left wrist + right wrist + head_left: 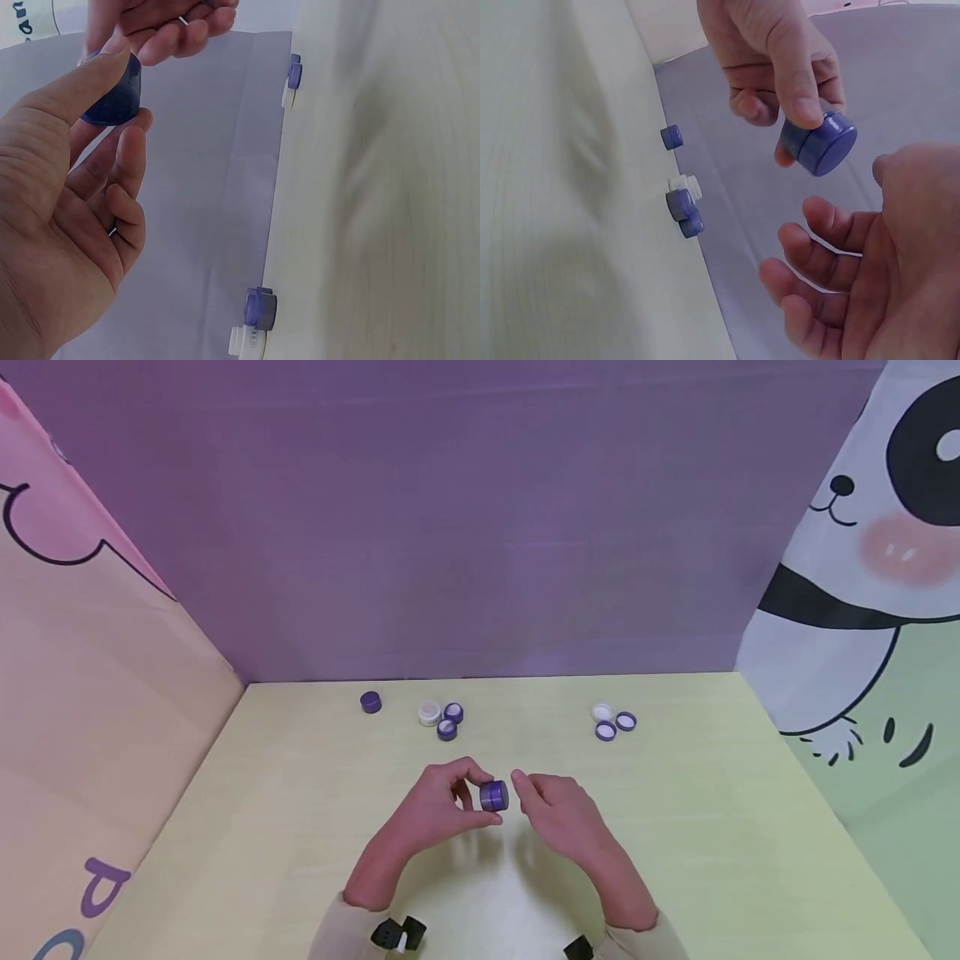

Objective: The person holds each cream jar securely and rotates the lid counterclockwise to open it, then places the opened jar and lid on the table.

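Observation:
Between the thumb and fingers of my left hand (438, 802) is a small purple-blue jar (493, 795), held above the middle of the table. Its lid is on, and in the right wrist view the flat lid end of the jar (832, 146) points toward my right hand. My right hand (562, 814) hovers just to the right of the jar, apart from it. Its fingers are loosely bent and hold nothing, as the right wrist view shows.
Toward the table's back edge stands a lone purple jar (371, 702). Right of it cluster a white jar (430, 712) and two purple jars (447, 729). Farther right lie a white lid (602, 712) and two purple lids (626, 721). A purple backdrop (487, 527) rises behind.

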### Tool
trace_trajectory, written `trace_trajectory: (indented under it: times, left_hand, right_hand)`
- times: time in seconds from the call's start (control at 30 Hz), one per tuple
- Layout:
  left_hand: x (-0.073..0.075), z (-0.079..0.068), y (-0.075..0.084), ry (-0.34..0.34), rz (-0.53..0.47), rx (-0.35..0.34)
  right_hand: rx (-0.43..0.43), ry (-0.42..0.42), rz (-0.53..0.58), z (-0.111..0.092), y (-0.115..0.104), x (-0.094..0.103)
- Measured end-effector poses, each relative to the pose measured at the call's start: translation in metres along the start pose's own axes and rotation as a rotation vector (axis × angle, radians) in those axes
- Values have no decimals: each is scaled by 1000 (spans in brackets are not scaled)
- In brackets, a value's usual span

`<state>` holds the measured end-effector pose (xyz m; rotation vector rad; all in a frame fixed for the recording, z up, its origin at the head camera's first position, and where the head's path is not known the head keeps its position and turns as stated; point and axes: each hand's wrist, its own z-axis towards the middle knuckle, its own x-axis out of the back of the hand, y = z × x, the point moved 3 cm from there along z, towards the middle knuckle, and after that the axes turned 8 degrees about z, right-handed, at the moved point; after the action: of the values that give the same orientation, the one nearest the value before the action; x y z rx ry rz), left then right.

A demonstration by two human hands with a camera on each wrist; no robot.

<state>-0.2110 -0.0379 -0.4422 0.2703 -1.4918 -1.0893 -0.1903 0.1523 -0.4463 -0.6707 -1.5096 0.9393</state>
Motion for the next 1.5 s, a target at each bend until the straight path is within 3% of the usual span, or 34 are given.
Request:
trace_trajectory:
  times: [0.33,0.63,0.8,0.93,1.07,1.23,1.5]
  left_hand:
    - [-4,-1,-4,-10,-32,-1]
    - [-3,-1,-3,-13,-19,-1]
    - [-4,-1,-4,-4,-17,-8]
    - [-6,-1,-6,2,-13,-19]
    - [-7,0,-8,5,15,-25]
    - [-7,0,-9,2,20,-23]
    - [-5,1,2,-20,-1,-53]
  right_hand:
    - [113,-106,11,0,-5,-3]
    - [77,-119,130,-3,-9,-2]
    - [166,-130,136,-3,-10,-1]
    - [270,-102,143,-3,-10,1]
    - [316,-68,161,-3,-10,1]
    - [266,-55,165,-2,-8,2]
    - [69,-23,108,0,-1,3]
